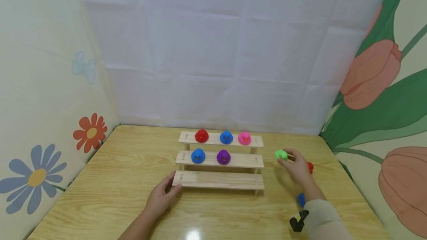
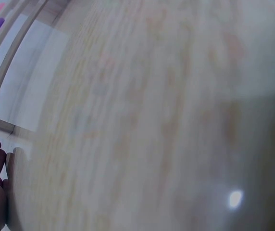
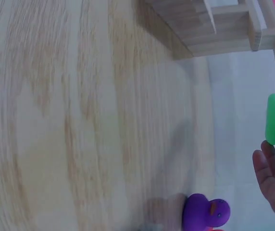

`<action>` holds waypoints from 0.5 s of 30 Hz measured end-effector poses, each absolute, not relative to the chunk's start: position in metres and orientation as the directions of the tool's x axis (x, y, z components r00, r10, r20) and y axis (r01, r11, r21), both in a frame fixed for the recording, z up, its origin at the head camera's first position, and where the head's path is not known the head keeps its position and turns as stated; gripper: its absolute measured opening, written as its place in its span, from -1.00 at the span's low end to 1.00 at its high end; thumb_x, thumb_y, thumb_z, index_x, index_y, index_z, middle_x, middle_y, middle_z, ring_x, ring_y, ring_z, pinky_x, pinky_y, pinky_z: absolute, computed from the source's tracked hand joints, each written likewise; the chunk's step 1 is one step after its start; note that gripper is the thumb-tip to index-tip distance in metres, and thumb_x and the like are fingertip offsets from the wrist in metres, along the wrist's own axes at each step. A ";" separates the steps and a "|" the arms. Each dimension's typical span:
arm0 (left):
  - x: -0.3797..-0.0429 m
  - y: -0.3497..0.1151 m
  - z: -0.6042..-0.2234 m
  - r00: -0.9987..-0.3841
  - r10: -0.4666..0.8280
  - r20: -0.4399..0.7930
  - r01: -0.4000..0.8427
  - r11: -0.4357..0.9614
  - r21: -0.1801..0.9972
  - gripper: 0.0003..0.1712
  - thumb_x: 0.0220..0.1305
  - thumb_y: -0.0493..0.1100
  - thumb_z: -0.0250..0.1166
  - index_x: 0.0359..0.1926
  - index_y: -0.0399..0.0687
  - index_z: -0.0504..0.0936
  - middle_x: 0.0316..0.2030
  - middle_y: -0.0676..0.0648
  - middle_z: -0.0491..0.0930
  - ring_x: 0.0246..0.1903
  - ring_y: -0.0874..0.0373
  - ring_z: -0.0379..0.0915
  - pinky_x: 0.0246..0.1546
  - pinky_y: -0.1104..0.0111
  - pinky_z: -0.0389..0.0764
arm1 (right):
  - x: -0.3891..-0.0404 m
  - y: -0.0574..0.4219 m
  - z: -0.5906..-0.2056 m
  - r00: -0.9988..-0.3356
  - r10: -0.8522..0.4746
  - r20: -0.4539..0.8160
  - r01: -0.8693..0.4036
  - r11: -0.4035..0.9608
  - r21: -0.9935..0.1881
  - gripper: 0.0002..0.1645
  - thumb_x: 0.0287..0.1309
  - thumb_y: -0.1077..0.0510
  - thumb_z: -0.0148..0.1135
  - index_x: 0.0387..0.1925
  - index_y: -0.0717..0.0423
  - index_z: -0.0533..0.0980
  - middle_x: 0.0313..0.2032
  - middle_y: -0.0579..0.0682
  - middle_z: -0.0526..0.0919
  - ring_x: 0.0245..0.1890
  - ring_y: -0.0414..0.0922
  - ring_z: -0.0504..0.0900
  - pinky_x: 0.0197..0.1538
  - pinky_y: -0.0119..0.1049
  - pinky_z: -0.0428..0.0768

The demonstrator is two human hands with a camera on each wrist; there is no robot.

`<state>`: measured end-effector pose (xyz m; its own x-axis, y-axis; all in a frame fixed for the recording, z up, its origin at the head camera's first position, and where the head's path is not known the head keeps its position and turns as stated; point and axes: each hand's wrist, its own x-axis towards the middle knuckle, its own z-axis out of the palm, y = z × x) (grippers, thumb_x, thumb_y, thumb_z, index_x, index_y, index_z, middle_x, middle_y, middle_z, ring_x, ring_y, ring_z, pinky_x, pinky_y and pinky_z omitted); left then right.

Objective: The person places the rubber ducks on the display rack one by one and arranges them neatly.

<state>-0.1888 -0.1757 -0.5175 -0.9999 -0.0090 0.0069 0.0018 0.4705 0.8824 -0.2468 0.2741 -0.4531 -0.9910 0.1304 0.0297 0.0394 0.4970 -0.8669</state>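
Note:
A three-tier wooden stand is on the table, with the left hand holding the left end of its lowest shelf, thumb at the front edge. Right of the stand, the right hand pinches a green rubber duck above the tabletop. On the top shelf sit a red duck, a blue duck and a pink duck. The middle shelf bears another blue duck and a purple duck. No duck stands on the lowest shelf.
A red object shows partly behind the right hand, and a blue object is partly hidden by the right wrist. Another purple duck lies near the right hand in the right wrist view. A white cloth hangs behind the table.

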 end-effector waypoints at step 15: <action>-0.189 -0.176 -0.519 -1.000 -0.012 0.001 -0.005 0.475 0.880 -0.23 0.34 0.04 0.27 0.44 -0.18 0.25 0.31 -0.31 0.41 0.38 -0.22 0.24 0.41 -0.11 0.20 | -0.233 0.246 -0.434 -0.998 0.041 0.055 -0.029 0.468 -0.883 -0.38 0.22 0.13 0.34 0.28 0.21 0.41 0.22 0.32 0.49 0.19 0.26 0.52 0.10 -0.09 0.66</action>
<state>-0.1891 -0.1762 -0.5187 -0.9999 -0.0121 0.0007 -0.0051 0.4747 0.8801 -0.2334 0.2459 -0.4341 -0.9977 0.0406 0.0546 -0.0293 0.4680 -0.8832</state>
